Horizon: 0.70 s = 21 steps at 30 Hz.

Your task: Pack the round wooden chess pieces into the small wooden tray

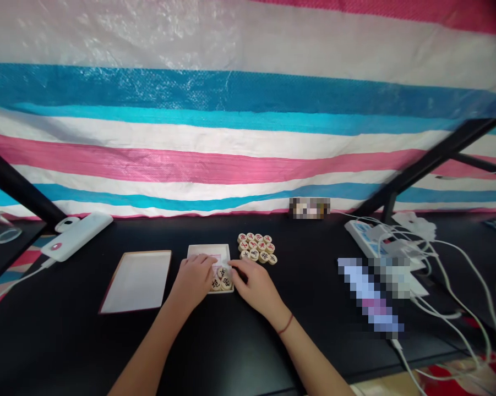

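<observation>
The fingers of the left hand are curling loosely over the left half of the small white box. Those of the right hand are narrowing onto the boxed xiangqi discs from the right edge. Both hands are touching the box, which is lying on the black table directly ahead of the person, between a flat white tray on the left and bare tabletop on the right.

Judged from this layout, the work is going best when the left hand is steadying the box and the right fingertips are seating each disc flat, face up, against its neighbours, so that no disc is riding over another.

Just beyond the box, the loose xiangqi discs are lying in a tight cluster, within easy reach. Further off, a white power bank is resting at the left, and a power strip with trailing white cables at the right. The striped tarpaulin is closing off the back.

The left hand is hiding much of the box interior, so the disc count is not readable. Whether either hand is actually gripping anything cannot be told. Several patches are blurred out, and the characters on the discs are too small to read.
</observation>
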Each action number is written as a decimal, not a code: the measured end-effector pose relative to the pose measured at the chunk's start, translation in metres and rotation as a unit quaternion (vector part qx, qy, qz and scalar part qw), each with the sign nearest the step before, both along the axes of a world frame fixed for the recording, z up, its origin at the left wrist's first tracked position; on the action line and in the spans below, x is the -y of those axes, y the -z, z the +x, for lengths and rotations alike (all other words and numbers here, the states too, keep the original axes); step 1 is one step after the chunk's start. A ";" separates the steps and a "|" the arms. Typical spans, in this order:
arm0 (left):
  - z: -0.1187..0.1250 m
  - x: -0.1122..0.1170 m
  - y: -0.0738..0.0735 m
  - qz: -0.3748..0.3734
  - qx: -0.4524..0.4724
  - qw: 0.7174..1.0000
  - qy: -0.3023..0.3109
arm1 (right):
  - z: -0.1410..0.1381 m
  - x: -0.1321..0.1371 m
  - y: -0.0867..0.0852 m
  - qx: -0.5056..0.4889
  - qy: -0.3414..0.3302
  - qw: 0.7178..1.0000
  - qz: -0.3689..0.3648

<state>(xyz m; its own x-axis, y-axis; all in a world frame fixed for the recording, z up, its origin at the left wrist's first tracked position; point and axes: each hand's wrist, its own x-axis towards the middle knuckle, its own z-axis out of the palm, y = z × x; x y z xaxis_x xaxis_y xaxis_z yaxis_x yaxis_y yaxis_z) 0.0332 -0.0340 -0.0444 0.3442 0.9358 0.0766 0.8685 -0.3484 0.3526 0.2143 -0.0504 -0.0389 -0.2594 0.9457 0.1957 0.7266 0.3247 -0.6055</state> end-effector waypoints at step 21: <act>-0.004 -0.001 0.009 0.006 0.035 0.995 0.088 | -0.020 -0.029 -0.024 0.099 -0.058 0.987 -0.110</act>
